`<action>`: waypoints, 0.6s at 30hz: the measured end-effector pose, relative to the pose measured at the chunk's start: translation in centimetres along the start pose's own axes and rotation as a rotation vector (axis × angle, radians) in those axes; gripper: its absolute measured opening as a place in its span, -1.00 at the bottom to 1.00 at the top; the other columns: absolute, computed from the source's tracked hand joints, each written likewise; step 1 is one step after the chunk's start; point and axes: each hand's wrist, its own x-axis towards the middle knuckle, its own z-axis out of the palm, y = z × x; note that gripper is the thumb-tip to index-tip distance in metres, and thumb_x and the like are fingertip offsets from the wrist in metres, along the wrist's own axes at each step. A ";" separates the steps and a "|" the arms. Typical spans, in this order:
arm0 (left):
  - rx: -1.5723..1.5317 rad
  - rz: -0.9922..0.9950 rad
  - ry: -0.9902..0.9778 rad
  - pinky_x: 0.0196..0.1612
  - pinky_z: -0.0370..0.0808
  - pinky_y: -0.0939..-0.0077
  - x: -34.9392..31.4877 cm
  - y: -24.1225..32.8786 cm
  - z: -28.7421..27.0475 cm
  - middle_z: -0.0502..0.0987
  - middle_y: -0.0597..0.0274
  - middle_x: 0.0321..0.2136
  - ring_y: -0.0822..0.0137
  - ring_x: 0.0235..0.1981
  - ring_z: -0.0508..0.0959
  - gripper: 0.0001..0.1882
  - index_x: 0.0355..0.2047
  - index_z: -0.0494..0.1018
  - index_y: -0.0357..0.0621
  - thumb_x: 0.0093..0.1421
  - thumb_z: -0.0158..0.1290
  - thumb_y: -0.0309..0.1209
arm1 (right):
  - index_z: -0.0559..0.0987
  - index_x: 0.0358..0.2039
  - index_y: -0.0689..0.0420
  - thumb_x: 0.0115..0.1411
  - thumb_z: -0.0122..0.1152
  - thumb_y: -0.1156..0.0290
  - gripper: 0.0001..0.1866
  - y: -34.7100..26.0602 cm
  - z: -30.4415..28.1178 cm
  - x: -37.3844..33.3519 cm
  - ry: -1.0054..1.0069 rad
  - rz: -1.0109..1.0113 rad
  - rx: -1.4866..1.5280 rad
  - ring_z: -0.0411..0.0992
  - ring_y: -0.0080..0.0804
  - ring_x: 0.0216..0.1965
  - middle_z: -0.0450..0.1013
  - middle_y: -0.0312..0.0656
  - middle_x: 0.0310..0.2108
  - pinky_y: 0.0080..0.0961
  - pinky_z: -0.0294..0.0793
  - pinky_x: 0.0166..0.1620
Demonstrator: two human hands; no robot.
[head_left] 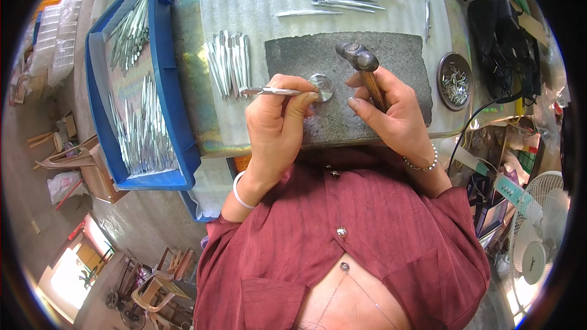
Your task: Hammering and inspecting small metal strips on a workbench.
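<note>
Left hand (273, 110) pinches a slim metal piece (263, 90) beside the round metal block (323, 87) on the dark mat (293, 52); right hand (397, 109) grips the hammer (359, 58); off-centre blow could strike the close-lying left hand.

- Hammer handle (373, 87): partly hidden by right hand (398, 113).
- Slim silver piece (263, 90): partly covered by left hand (276, 116).
- Metal bits (454, 84), two o'clock: too small to tell apart.
- Maroon shirt (367, 220), six o'clock: cut off below.
</note>
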 end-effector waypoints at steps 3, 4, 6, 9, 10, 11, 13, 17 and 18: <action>0.000 0.020 -0.002 -0.43 0.36 0.75 0.1 -0.2 0.0 0.48 0.30 -0.40 0.59 -0.49 0.43 -0.92 -0.31 0.44 -0.24 0.18 0.01 -0.61 | 0.45 -0.24 0.21 0.06 0.21 0.52 -0.77 -0.3 0.1 0.0 0.005 -0.013 -0.015 0.19 -0.71 -0.59 0.28 -0.36 -0.64 -0.67 0.21 -0.50; 0.001 0.025 -0.002 -0.43 0.36 0.75 0.1 -0.2 0.0 0.49 0.30 -0.40 0.59 -0.49 0.43 -0.92 -0.31 0.44 -0.25 0.18 0.01 -0.61 | 0.45 -0.24 0.21 0.06 0.21 0.52 -0.77 -0.3 0.0 0.1 0.005 -0.011 -0.014 0.19 -0.71 -0.59 0.28 -0.36 -0.64 -0.67 0.21 -0.50; 0.000 0.024 0.019 -0.46 0.36 0.72 0.3 0.1 0.3 0.47 0.30 -0.46 0.57 -0.53 0.42 -0.93 -0.34 0.43 -0.26 0.15 0.02 -0.64 | 0.45 -0.24 0.22 0.06 0.22 0.52 -0.77 -0.3 -0.1 0.1 -0.011 -0.015 -0.037 0.20 -0.71 -0.59 0.28 -0.36 -0.64 -0.67 0.22 -0.50; 0.026 0.044 0.033 -0.49 0.35 0.68 0.4 0.1 0.4 0.44 0.28 -0.52 0.53 -0.57 0.41 -0.92 -0.38 0.41 -0.28 0.12 0.03 -0.67 | 0.45 -0.24 0.22 0.06 0.22 0.52 -0.77 -0.1 0.0 0.1 -0.011 -0.005 -0.019 0.20 -0.70 -0.59 0.27 -0.36 -0.65 -0.67 0.22 -0.50; 0.052 0.063 0.026 -0.49 0.36 0.67 0.4 0.1 0.3 0.44 0.27 -0.53 0.52 -0.57 0.41 -0.92 -0.38 0.41 -0.28 0.12 0.03 -0.67 | 0.45 -0.24 0.22 0.06 0.22 0.52 -0.77 -0.1 0.0 0.1 -0.011 -0.004 -0.018 0.20 -0.70 -0.59 0.27 -0.36 -0.65 -0.67 0.22 -0.50; 0.052 0.061 0.025 -0.49 0.36 0.67 0.5 0.1 0.3 0.44 0.27 -0.53 0.52 -0.57 0.41 -0.92 -0.38 0.41 -0.28 0.12 0.03 -0.67 | 0.45 -0.24 0.22 0.06 0.22 0.53 -0.76 -0.2 0.0 0.1 -0.012 -0.003 -0.016 0.19 -0.70 -0.60 0.27 -0.36 -0.65 -0.67 0.22 -0.50; 0.085 0.093 0.018 -0.49 0.36 0.65 0.6 0.2 0.2 0.44 0.25 -0.53 0.50 -0.57 0.43 -0.92 -0.38 0.41 -0.28 0.12 0.03 -0.67 | 0.45 -0.24 0.22 0.06 0.22 0.53 -0.76 -0.2 0.1 0.1 -0.014 -0.002 -0.013 0.19 -0.70 -0.60 0.27 -0.37 -0.65 -0.66 0.22 -0.50; 0.094 0.059 0.017 -0.49 0.37 0.64 0.6 0.4 0.3 0.44 0.26 -0.53 0.50 -0.56 0.44 -0.93 -0.39 0.41 -0.28 0.13 0.03 -0.67 | 0.45 -0.24 0.22 0.06 0.22 0.54 -0.77 0.0 0.0 0.1 -0.010 -0.022 -0.017 0.19 -0.70 -0.60 0.27 -0.37 -0.65 -0.66 0.22 -0.51; 0.092 0.065 0.020 -0.48 0.38 0.63 0.6 0.3 0.3 0.44 0.23 -0.53 0.46 -0.57 0.45 -0.93 -0.39 0.41 -0.27 0.12 0.03 -0.67 | 0.45 -0.24 0.22 0.06 0.22 0.53 -0.77 0.0 0.0 0.1 -0.010 -0.022 -0.017 0.19 -0.70 -0.60 0.27 -0.37 -0.65 -0.67 0.22 -0.51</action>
